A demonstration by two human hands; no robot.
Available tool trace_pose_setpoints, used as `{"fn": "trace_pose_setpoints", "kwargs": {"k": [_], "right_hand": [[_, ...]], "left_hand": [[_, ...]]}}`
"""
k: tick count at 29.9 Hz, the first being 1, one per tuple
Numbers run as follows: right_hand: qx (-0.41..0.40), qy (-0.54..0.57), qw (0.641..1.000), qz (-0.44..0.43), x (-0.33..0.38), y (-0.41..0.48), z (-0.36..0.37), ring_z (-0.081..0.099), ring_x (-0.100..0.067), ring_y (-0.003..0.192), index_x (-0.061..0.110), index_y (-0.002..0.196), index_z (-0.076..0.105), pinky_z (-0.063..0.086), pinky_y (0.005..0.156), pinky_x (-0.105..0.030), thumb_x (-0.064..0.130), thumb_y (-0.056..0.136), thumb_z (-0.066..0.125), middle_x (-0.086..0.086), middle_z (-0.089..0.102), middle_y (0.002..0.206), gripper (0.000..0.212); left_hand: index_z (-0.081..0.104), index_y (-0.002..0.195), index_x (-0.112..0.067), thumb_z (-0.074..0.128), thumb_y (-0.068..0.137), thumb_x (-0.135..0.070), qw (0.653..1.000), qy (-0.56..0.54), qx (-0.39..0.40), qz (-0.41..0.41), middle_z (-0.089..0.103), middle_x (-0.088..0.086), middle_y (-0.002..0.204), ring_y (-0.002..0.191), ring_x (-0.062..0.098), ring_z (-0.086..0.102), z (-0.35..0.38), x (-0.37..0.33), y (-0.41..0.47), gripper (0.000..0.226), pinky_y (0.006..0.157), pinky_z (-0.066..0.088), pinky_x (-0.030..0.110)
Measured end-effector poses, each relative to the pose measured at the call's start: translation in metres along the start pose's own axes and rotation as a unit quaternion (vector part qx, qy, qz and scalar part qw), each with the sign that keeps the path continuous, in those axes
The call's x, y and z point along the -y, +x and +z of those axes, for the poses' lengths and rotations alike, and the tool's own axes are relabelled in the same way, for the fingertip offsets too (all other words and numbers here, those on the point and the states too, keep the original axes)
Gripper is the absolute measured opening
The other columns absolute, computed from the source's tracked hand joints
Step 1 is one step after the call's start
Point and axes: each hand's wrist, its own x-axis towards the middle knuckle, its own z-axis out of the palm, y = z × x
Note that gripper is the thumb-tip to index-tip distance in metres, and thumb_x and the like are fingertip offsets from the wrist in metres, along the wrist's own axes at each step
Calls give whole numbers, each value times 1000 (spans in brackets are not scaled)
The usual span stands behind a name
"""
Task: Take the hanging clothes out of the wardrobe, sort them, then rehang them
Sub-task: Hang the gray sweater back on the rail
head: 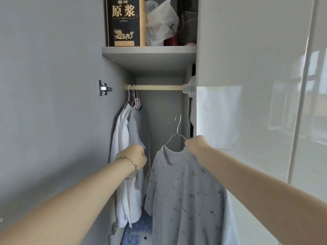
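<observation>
My right fingers point(189, 144) pinch the wire hanger point(177, 133); left fingers point(143, 155) curl empty. Held off-centre, the shirt point(185, 191) below may slide off.

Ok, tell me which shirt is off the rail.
The grey speckled shirt, on a wire hanger gripped by the right hand, its hook free below the rail. The white shirt and plain grey shirt hang from the rail at the left.
</observation>
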Motion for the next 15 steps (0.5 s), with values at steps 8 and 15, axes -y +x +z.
{"fn": "trace_pose_setpoints", "kwargs": {"k": [8,15], "right_hand": [[-22,-226,969,-97,77,128,46,24,-13,53,9,64,37,21,49,-19,-7,91,40,1,27,63,32],[-3,104,988,-110,146,264,86,34,-8,60,18,71,37,35,37,-12,10,96,41,2,31,67,26]], "left_hand": [[62,94,-16,41,90,-15,994,92,-63,3,55,1,83,78,22,51,-23,31,124,22,67,39,26],[59,83,-27,41,87,-17,990,66,-110,-60,63,-4,97,89,21,57,-32,51,213,21,74,45,26]]}}
